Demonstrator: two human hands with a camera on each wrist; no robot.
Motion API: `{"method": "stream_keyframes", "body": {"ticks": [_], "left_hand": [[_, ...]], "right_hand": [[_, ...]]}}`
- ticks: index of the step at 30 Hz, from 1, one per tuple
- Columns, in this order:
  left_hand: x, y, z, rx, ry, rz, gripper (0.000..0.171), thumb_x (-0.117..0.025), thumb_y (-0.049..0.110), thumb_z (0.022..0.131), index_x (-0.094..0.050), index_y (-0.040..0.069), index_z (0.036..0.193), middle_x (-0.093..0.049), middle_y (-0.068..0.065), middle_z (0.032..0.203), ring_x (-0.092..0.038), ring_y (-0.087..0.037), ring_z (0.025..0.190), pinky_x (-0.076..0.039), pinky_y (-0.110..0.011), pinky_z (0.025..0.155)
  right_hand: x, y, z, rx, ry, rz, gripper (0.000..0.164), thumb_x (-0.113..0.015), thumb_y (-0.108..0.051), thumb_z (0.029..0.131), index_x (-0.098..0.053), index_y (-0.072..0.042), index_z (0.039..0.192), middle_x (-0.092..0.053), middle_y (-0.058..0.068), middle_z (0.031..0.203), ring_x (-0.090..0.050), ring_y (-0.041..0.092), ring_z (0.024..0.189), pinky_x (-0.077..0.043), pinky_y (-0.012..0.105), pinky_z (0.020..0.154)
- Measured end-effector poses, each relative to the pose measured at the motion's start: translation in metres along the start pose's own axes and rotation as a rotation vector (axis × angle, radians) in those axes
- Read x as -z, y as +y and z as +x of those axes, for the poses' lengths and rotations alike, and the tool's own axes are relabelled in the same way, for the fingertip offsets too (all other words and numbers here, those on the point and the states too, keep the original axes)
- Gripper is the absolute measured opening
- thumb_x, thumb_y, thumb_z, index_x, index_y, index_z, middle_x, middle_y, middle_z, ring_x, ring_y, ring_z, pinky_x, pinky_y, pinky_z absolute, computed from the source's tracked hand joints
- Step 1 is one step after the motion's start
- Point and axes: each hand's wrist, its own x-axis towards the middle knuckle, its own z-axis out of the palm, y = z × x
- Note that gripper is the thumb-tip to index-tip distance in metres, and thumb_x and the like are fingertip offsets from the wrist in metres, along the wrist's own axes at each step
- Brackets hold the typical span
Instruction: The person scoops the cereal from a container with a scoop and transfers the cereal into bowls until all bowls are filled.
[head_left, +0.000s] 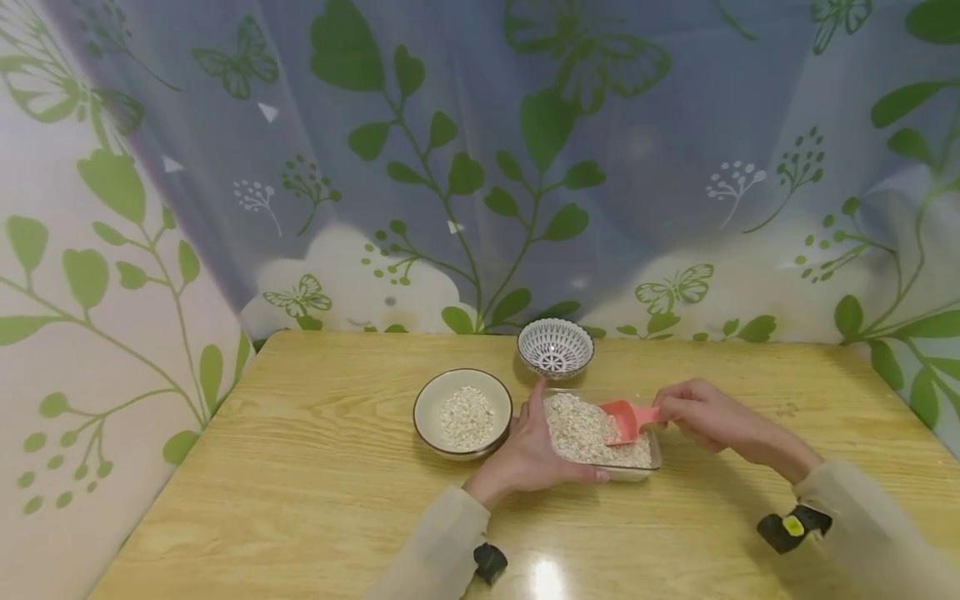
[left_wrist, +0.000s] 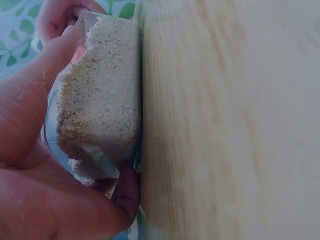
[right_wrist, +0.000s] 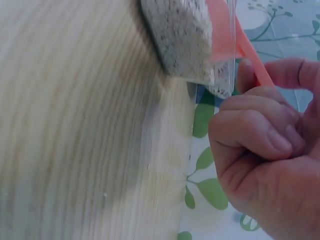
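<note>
A clear rectangular container (head_left: 654, 468) full of oat flakes (head_left: 576, 425) stands on the wooden table. My left hand (head_left: 534, 454) grips its left end, the thumb along the near side and the fingers round the end wall. In the left wrist view, the oats (left_wrist: 102, 82) show through the container's side. My right hand (head_left: 701, 412) pinches the handle of a pink scoop (head_left: 626, 422), whose bowl is dug into the oats at the right. The right wrist view shows the other fingers of the right hand (right_wrist: 260, 130) curled below the scoop's handle (right_wrist: 257, 65).
Just left of the container stands a cream bowl (head_left: 429, 408) with a dark rim, holding a small heap of oats (head_left: 467, 417). Behind the container is a smaller black-and-white patterned bowl (head_left: 555, 346). A leaf-print curtain (head_left: 465, 175) hangs along the table's (head_left: 300, 467) back edge.
</note>
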Motion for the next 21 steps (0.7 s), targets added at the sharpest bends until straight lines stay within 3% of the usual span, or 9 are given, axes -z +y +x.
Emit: {"method": "stream_keyframes", "body": {"ticks": [6, 12, 18, 21], "left_hand": [[-0.001, 0.001, 0.000, 0.008, 0.003, 0.000, 0.145, -0.096, 0.051, 0.064, 0.004, 0.023, 0.165, -0.020, -0.021, 0.169, -0.014, -0.044, 0.157, -0.027, -0.061, 0.124], [0.000, 0.001, 0.001, 0.004, 0.007, -0.004, 0.144, -0.095, 0.052, 0.064, 0.002, 0.022, 0.165, -0.021, -0.021, 0.169, -0.017, -0.042, 0.157, -0.029, -0.059, 0.124], [-0.001, 0.000, 0.000, 0.003, 0.010, -0.018, 0.144, -0.095, 0.053, 0.063, 0.002, 0.023, 0.165, -0.019, -0.020, 0.170, -0.017, -0.041, 0.157, -0.028, -0.060, 0.123], [-0.001, 0.000, -0.001, 0.004, 0.007, -0.016, 0.145, -0.095, 0.053, 0.063, 0.002, 0.023, 0.165, -0.019, -0.020, 0.170, -0.017, -0.042, 0.157, -0.028, -0.061, 0.123]], "right_hand": [[-0.011, -0.005, -0.003, -0.048, 0.071, -0.044, 0.026, -0.046, -0.015, 0.100, -0.063, 0.005, 0.097, -0.025, -0.011, 0.051, -0.018, 0.006, 0.045, -0.020, 0.020, 0.042], [-0.016, -0.002, -0.002, -0.001, 0.108, -0.112, 0.024, -0.048, -0.015, 0.102, -0.066, 0.002, 0.100, -0.027, -0.010, 0.051, -0.021, 0.005, 0.044, -0.024, 0.021, 0.042], [-0.014, 0.009, -0.005, 0.009, 0.048, 0.057, 0.024, -0.044, -0.014, 0.104, -0.057, 0.005, 0.096, -0.027, -0.010, 0.053, -0.019, 0.006, 0.045, -0.020, 0.021, 0.041], [-0.013, 0.015, -0.006, -0.028, 0.026, 0.146, 0.025, -0.042, -0.018, 0.106, -0.052, -0.002, 0.090, -0.026, -0.009, 0.055, -0.017, 0.009, 0.047, -0.018, 0.025, 0.042]]}}
